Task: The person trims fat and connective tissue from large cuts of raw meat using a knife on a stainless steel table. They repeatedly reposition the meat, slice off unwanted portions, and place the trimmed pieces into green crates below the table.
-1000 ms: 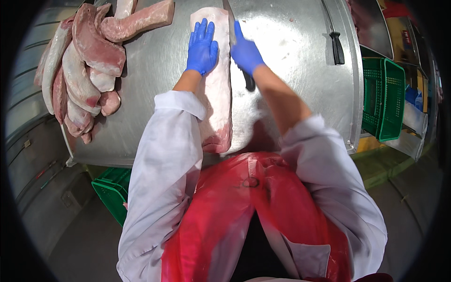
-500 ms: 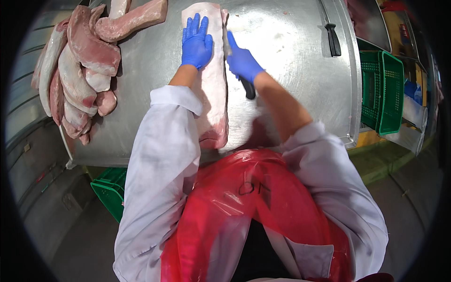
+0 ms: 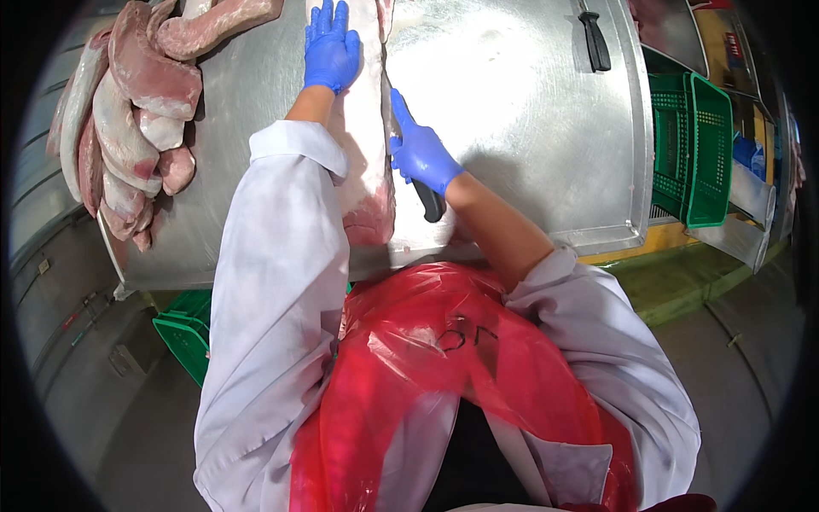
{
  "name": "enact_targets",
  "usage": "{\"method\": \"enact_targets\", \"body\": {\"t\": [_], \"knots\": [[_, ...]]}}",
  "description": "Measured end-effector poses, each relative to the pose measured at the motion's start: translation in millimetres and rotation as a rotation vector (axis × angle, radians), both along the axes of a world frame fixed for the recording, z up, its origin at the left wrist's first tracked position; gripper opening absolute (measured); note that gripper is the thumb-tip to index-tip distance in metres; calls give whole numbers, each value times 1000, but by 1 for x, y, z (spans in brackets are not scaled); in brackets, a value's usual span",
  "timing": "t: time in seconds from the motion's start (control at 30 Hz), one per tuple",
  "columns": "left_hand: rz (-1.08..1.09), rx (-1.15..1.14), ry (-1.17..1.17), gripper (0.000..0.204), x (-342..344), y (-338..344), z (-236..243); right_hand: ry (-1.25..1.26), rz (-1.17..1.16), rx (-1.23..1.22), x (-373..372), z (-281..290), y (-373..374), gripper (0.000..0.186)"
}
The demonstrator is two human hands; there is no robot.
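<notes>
A long pale slab of meat lies lengthwise on the metal table, its near end pinker. My left hand, in a blue glove, presses flat on the slab's far part with fingers stretched out. Beside the slab's right edge, my gloved right hand is closed round a knife. The knife's black handle sticks out below the palm, and the index finger lies forward along its back. The blade runs along the right edge of the slab and is mostly hidden there.
A heap of meat strips covers the table's left side. Another black-handled tool lies at the far right. Green crates stand beyond the right edge, and another green crate sits below the left front edge.
My right hand has drawn the knife nearer along the slab's right edge. My left hand stays flat on the meat. The whole view has shifted, so the table appears higher and further left.
</notes>
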State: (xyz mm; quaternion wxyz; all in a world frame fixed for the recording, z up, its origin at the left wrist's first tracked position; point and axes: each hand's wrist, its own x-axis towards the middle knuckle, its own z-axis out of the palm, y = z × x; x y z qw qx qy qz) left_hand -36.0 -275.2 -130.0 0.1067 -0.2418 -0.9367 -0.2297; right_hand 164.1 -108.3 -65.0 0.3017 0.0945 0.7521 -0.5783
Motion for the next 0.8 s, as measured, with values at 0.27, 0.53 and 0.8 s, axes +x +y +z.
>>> {"method": "enact_targets", "body": {"t": [0.27,0.53,0.8], "knots": [[-88,-49,-240,70,146,-45,28,20,-41,-92,-16,-6,6,82],[-26,-42,-106,66,144,-38,14,69,63,45,32,5,-7,82],[-10,-61,-52,60,121,-46,-7,-80,87,-206,198,28,-22,82]]}}
